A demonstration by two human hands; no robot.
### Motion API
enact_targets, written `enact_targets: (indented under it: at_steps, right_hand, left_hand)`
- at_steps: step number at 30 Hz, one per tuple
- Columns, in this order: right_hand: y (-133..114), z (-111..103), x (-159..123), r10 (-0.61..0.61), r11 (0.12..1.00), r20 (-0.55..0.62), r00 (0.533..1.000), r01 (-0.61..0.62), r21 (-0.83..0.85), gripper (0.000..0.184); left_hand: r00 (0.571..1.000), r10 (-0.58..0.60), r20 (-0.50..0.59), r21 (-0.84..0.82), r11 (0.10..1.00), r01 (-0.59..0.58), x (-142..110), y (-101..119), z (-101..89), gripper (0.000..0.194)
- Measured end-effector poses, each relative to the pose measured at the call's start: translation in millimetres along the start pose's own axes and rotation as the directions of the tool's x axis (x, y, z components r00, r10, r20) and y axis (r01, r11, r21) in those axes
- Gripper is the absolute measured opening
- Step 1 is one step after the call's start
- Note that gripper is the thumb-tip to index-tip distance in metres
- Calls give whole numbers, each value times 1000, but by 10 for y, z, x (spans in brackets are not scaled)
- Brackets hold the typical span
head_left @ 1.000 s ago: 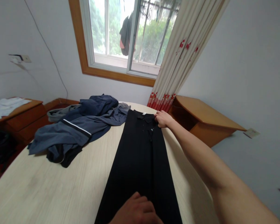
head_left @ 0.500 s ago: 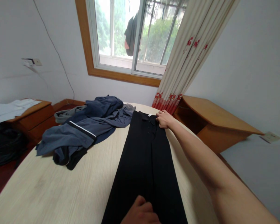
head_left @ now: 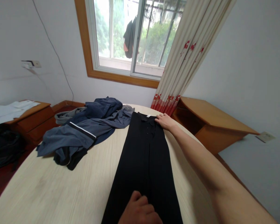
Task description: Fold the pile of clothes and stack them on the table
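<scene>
A long black garment (head_left: pixel 143 155) lies flat and lengthwise on the pale wooden table (head_left: pixel 60 189), its collar end towards the window. My right hand (head_left: pixel 163 120) reaches to the far right corner of the garment. Its fingers lie flat on the cloth by the collar, so it is open. At the bottom edge of the view, my left hand (head_left: pixel 138 211) rests on the near end of the garment. Its fingers are curled and closed on the black cloth.
A heap of blue and grey clothes (head_left: pixel 84 129) lies on the table's far left. A wooden cabinet (head_left: pixel 207 121) stands to the right below a flowered curtain (head_left: pixel 189 53). A low wooden chest (head_left: pixel 30 116) with white cloth on it stands at the left, under the window (head_left: pixel 130 34).
My right hand has gone from a pinch on the garment's far corner to lying flatter on it. My left hand stays on the near end. The view has shifted slightly.
</scene>
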State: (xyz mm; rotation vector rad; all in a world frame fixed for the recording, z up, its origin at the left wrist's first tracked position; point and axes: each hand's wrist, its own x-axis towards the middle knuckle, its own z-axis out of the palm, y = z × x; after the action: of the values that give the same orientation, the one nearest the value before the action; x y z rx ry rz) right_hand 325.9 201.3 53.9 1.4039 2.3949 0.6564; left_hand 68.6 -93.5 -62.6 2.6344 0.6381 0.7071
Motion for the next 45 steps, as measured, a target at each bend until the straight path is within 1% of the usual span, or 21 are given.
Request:
enact_targets:
  at_steps: [2,3,5,6,7,8,10,12,15,18,23,25,28,31,33,35,36,37,39,42,45]
  right_hand:
    - [-84,-7,-53,190,978,5,982,-189,85,34]
    - [-132,-12,-82,316,938,27,948,-317,144,40]
    - [-244,-23,-142,533,792,130,836,-547,272,56]
    - [-309,-28,-172,589,713,201,783,-621,326,62]
    - [-382,-29,-201,608,654,266,748,-662,367,67]
    - [-460,-26,-227,604,616,317,731,-681,396,70]
    - [-624,0,-265,582,582,371,724,-689,432,73]
    - [-767,52,-279,581,557,383,718,-694,457,71]
    - [-866,154,-254,593,519,384,708,-701,490,68]
    - [-811,249,-186,579,509,401,710,-699,502,72]
    - [-589,363,-30,565,483,428,705,-704,521,79]
    - [-503,391,16,556,487,422,716,-692,532,80]
    - [-400,381,51,553,497,390,737,-667,556,81]
    - [-361,272,73,649,497,307,696,-693,523,77]
    - [-369,157,103,716,566,170,677,-706,426,66]
    - [-382,40,150,708,659,55,704,-687,305,56]
    - [-382,-9,177,688,694,42,725,-673,256,54]
    - [-375,-48,205,665,718,62,744,-660,222,52]
    - [-337,-89,252,625,740,162,764,-646,190,48]
    - [-234,-79,290,607,724,278,744,-662,193,40]
    - [-120,-50,309,646,669,271,713,-701,247,41]
  left_hand:
    - [999,1,40,4,1000,-1,2,3,-12,24]
    - [999,5,47,14,1000,-6,5,10,-22,23]
    - [999,16,47,49,999,-18,18,42,-72,24]
    - [999,13,45,63,998,-16,29,67,-121,25]
    - [999,-2,40,70,998,-1,42,99,-188,26]
    - [999,-31,35,69,997,28,58,134,-273,27]
    - [992,-126,26,48,991,125,93,202,-477,25]
    - [973,-231,23,25,973,230,117,239,-671,28]
    - [940,-332,74,62,943,328,113,197,-829,43]
    - [911,-391,130,131,918,375,76,92,-824,54]
    - [876,-426,226,142,904,402,72,21,-809,61]
    - [875,-420,239,139,907,397,79,22,-823,62]
    - [891,-398,217,137,917,376,71,14,-820,63]
    - [894,-394,212,142,918,371,59,0,-802,64]
    - [889,-394,231,134,918,372,58,-6,-800,65]
    - [884,-393,254,120,919,374,61,-7,-809,66]
    - [883,-390,261,114,921,373,61,-7,-815,65]
    - [885,-385,262,110,923,369,60,-8,-821,65]
    - [891,-376,255,110,927,359,56,-10,-830,65]
    - [892,-368,261,115,930,350,49,-17,-831,66]
    - [891,-364,270,116,931,345,53,-22,-827,67]
